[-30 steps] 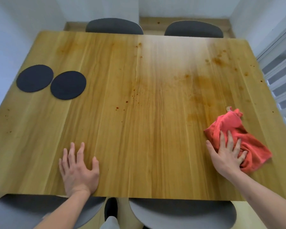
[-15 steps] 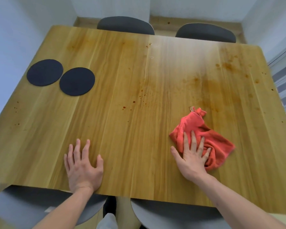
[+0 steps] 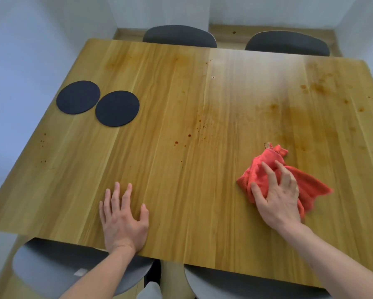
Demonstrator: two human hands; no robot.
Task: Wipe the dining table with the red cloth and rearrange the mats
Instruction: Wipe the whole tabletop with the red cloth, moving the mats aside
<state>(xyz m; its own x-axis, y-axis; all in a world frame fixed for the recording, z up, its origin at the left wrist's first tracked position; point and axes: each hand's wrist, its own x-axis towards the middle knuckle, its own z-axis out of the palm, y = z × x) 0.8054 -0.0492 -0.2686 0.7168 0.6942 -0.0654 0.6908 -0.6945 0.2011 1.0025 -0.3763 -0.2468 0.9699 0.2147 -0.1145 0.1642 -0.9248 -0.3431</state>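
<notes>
A crumpled red cloth [image 3: 310, 186] lies on the wooden dining table [image 3: 202, 93], right of centre near the front edge. My right hand [image 3: 277, 195] presses down on it with fingers spread, covering its left part. My left hand [image 3: 123, 221] rests flat on the bare wood near the front edge, holding nothing. Two round dark mats sit side by side at the table's left: the outer mat [image 3: 77, 97] and the inner mat [image 3: 117, 108], nearly touching. Brown stains and specks mark the wood at the centre and far right.
Two dark chairs [image 3: 179, 34] [image 3: 287, 43] stand at the far side. Two grey chairs [image 3: 52, 270] [image 3: 246, 285] are tucked under the near edge. White walls close in at left, back and right.
My right hand slid the red cloth leftward from the right edge toward the middle, then slightly back right. My left hand stayed planted. The camera view shifted.
</notes>
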